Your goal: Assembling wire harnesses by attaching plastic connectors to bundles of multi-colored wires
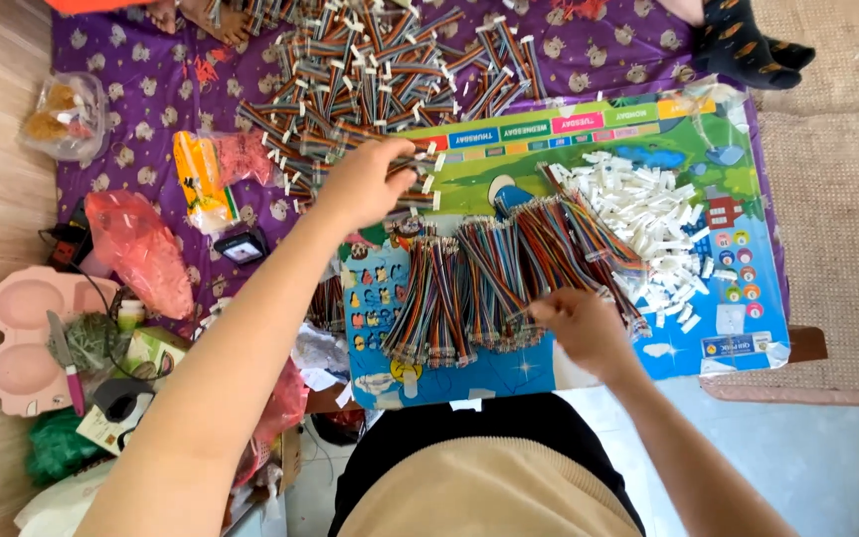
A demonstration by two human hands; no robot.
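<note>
Fingers (390, 164) of the left hand (360, 189) are pinching a ribbon cable (420, 174) from the heap (370, 70) just beyond them, while the right hand (579, 323) is gripping bundled cables (494, 273) beneath its fingertips.

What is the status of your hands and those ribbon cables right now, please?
Left hand gripping ribbon cables at the big pile. Right hand pinching the end of the sorted bundles. White connectors heaped right of them, nothing blocking.

Cable bundles (489, 283) on board (748, 199); connector heap (648, 214) right of them; loose cable pile (380, 70) behind board.
</note>
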